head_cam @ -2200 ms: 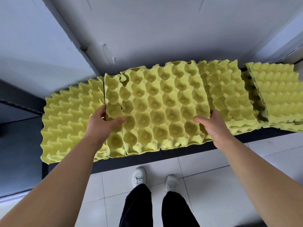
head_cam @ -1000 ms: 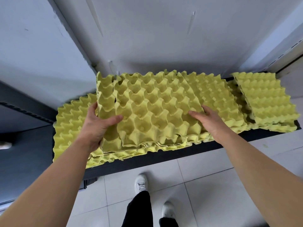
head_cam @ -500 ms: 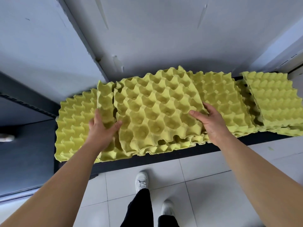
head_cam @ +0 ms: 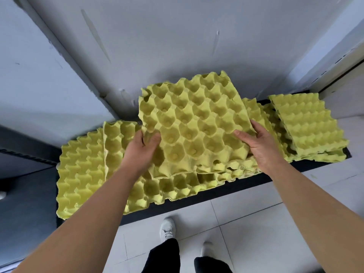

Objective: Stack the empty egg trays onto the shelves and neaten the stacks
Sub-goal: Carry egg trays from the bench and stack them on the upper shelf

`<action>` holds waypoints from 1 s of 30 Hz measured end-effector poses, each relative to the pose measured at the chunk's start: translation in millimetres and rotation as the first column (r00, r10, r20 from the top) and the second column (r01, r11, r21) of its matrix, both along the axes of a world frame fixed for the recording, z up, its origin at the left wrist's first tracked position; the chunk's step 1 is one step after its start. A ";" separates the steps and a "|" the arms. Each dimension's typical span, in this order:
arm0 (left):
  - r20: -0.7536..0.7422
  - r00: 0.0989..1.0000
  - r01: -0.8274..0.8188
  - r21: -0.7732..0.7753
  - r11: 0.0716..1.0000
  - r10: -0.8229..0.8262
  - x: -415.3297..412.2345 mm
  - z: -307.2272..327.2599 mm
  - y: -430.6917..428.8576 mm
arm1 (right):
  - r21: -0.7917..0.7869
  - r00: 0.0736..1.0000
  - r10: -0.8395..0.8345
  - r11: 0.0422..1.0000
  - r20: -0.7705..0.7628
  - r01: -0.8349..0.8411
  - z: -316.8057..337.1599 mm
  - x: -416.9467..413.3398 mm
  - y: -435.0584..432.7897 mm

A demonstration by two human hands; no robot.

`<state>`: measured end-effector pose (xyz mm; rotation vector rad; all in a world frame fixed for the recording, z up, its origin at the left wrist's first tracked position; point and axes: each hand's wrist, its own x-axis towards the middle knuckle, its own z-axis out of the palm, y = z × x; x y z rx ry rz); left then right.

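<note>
A pale grey wall [head_cam: 177,46] fills the upper view, and white floor tiles [head_cam: 246,233] the lower. Between them a low dark shelf [head_cam: 197,201] runs from 8 o'clock to 3 o'clock.

Yellow egg trays cover the shelf. A left stack [head_cam: 80,164] lies bumps-up at 8 o'clock. A cups-up bottom tray [head_cam: 177,186] sits at 6 o'clock, its front edge overhanging the shelf lip. A skewed right stack [head_cam: 309,123] rests at 3 o'clock, with a middle stack [head_cam: 254,111] just beside it.

The held tray [head_cam: 197,123] is at centre, cups up. It is tilted with its far edge raised toward 12 o'clock and its near edge resting on the bottom tray. Its edge looks layered, so it may be several nested trays; how many, I cannot tell.

The left hand [head_cam: 141,152] grips its 9 o'clock edge, thumb in a cup and fingers curled beneath. The right hand [head_cam: 258,144] grips the 3 o'clock edge the same way.

The likely trouble is misalignment. The held tray is turned slightly against the one below, so set down like this its cups would ride on the ridges and leave the stack crooked. The pulp edges look soft and could tear under a hard pinch. A push forward might also nudge the overhanging bottom tray off the lip toward the shoes [head_cam: 167,229] at 6 o'clock.
</note>
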<state>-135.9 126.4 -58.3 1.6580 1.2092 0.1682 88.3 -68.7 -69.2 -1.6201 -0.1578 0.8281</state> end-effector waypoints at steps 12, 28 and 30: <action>0.049 0.999 0.010 -0.232 0.973 0.002 103.4 -65.5 -53.3 | -0.346 0.974 0.169 0.932 0.153 -0.107 -67.5 96.7 -52.1; 0.075 0.992 -0.092 -0.170 0.981 0.106 114.5 -66.5 -85.5 | -0.317 0.964 0.196 0.939 0.177 -0.133 -69.0 114.1 -62.5; 0.062 0.993 -0.087 -0.127 0.988 0.096 111.7 -50.5 -87.3 | -0.326 0.954 0.218 0.935 0.205 -0.144 -51.1 113.2 -64.0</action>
